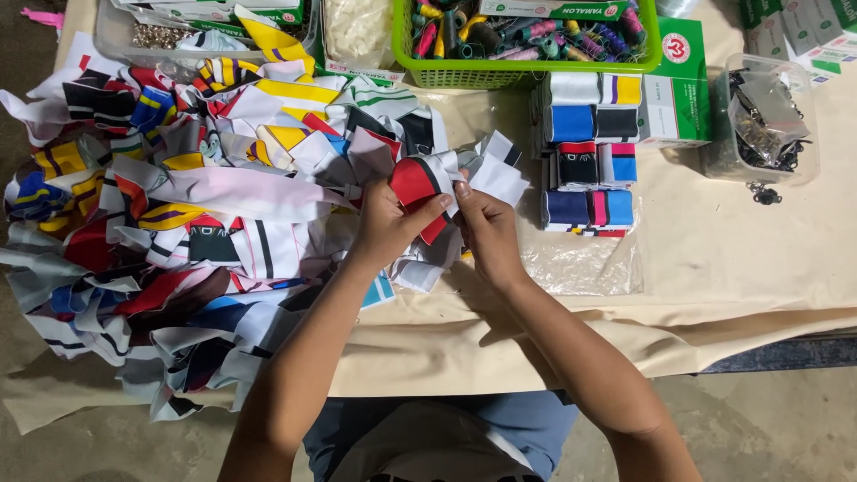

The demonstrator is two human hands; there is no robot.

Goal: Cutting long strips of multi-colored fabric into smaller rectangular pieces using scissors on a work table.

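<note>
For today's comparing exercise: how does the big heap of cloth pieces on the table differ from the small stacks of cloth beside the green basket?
The heap of cloth pieces lies loose, crumpled and tangled; the stacks are folded flat and set in neat rows. The heap spreads widely to the left of the hands; the stacks sit compactly to their right, near a box. Both show many colours, including red, blue, black and white.

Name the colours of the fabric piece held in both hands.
Red, black and white fabric piece, seen best in the head view.

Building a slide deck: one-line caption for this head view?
Left hand and right hand fold a red, black and white fabric piece beside a scrap pile.
</note>
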